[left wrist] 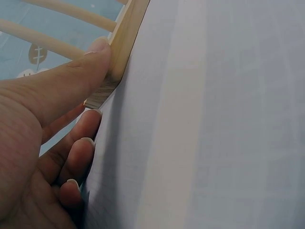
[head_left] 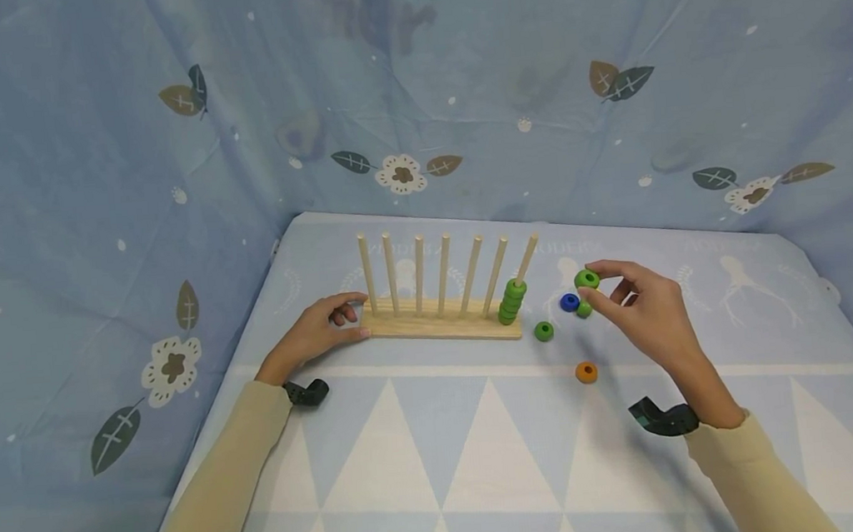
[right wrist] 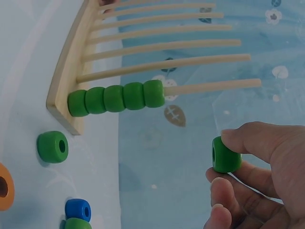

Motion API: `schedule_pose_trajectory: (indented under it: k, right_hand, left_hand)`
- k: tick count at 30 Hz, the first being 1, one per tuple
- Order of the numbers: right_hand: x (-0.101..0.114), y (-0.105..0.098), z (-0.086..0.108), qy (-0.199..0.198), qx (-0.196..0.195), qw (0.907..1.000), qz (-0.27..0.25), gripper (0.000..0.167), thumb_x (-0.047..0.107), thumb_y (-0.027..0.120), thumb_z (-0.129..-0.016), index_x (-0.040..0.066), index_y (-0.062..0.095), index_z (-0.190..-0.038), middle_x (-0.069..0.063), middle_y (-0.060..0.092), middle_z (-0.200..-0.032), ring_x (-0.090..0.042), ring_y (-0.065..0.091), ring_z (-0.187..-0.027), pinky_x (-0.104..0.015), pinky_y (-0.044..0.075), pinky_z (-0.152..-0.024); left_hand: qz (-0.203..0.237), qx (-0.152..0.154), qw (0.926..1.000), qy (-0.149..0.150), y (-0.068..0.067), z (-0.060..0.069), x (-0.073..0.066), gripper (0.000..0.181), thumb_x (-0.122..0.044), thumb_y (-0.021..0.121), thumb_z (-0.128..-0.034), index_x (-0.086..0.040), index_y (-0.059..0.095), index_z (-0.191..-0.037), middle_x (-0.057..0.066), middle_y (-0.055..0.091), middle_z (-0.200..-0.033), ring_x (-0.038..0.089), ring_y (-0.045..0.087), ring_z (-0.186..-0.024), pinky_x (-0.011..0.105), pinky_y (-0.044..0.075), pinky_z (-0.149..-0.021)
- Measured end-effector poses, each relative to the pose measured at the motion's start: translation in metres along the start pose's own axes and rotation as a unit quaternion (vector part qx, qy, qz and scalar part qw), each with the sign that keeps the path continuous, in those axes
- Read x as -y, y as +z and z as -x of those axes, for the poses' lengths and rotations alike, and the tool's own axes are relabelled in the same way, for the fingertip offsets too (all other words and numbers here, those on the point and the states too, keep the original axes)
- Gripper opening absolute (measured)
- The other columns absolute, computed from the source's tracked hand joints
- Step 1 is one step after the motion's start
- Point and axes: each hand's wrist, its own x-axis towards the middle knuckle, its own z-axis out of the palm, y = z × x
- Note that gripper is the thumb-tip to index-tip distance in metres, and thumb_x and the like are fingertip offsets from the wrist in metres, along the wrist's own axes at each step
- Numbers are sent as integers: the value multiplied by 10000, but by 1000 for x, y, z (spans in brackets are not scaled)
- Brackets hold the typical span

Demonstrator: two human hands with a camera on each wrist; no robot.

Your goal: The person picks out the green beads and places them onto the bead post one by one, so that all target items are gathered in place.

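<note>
The table (head_left: 383, 478) wears a pale cover: its near part has rows of white and blue triangles, a whitish stripe crosses it from side to side, and the far part carries faint pale prints. Blue cloth (head_left: 227, 31) hangs behind the table and at its left and right sides, creased in places and printed with white flowers, brown and dark green leaves and small light spots. The wooden stand (head_left: 439, 325) sits on the far part, beyond the stripe, with seven upright pegs. Five green beads (head_left: 512, 301) are stacked on the peg at its right end. The left hand (head_left: 318, 324) pinches the stand's left end between thumb and fingers. The right hand (head_left: 644, 307) is raised above the table, thumb and fingertips clamped on a single green bead (head_left: 586, 279). On the cover to the right of the stand lie a loose green bead (head_left: 544, 331), a blue bead (head_left: 568, 302) with another green bead (head_left: 584, 310) just beside it, and, nearer the person, an orange bead (head_left: 586, 372).
</note>
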Motion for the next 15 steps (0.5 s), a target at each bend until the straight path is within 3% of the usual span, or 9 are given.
schedule_pose_trajectory:
  k: [15]
  right_hand:
    - [7, -2, -4, -70, -39, 10000, -7, 378, 204, 797, -929, 98, 713, -1282, -112, 712, -1105, -195, 548, -745, -231, 415, -561]
  left_hand:
    - [0, 94, 10000, 27, -2, 0, -3, 673, -282, 842, -889, -113, 559, -1476, 113, 597, -1071, 267, 484, -926, 437, 402, -866]
